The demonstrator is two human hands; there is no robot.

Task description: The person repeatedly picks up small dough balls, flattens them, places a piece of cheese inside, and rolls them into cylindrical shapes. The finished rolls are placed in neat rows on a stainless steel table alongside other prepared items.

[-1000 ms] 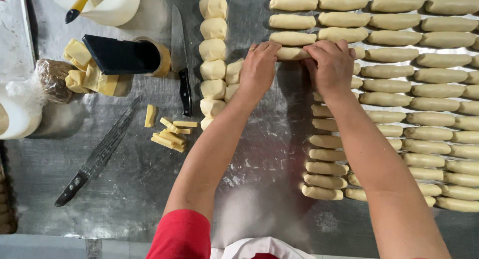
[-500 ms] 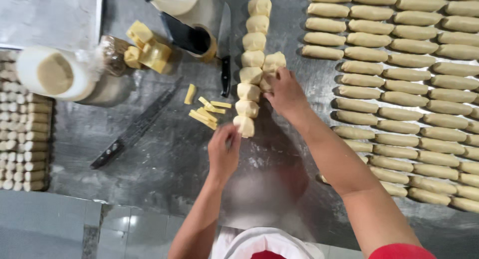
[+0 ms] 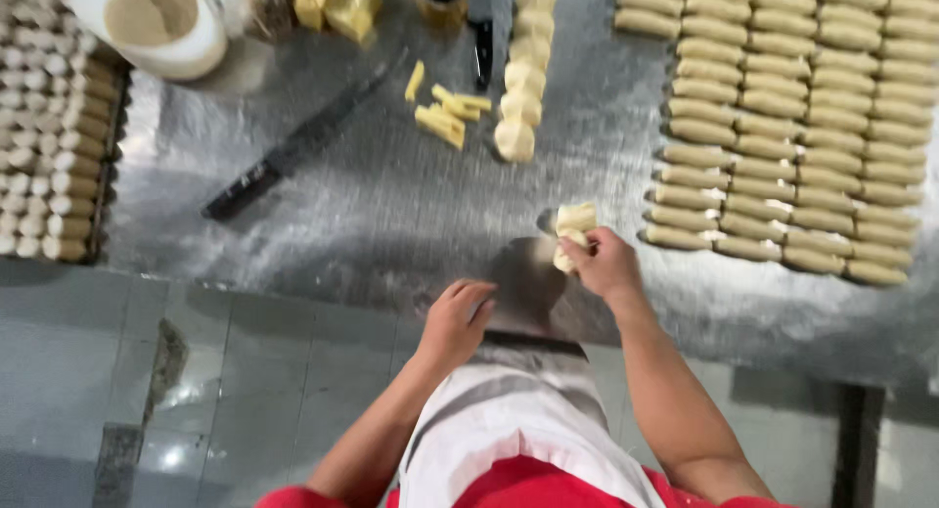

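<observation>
Near the table's front edge (image 3: 293, 273), the right hand (image 3: 604, 264) is pinching a pale dough piece (image 3: 573, 226) between fingertips, holding it just above the floured steel. Left of that grip, the left hand (image 3: 456, 322) is hovering empty, fingers loosely curled, at the edge. Right of the grip, rows of shaped dough rolls (image 3: 782, 127) are crowding close. Beyond it, a line of dough lumps (image 3: 523, 73) and a long knife (image 3: 293, 151) are lying well apart, leaving bare floured surface between.
</observation>
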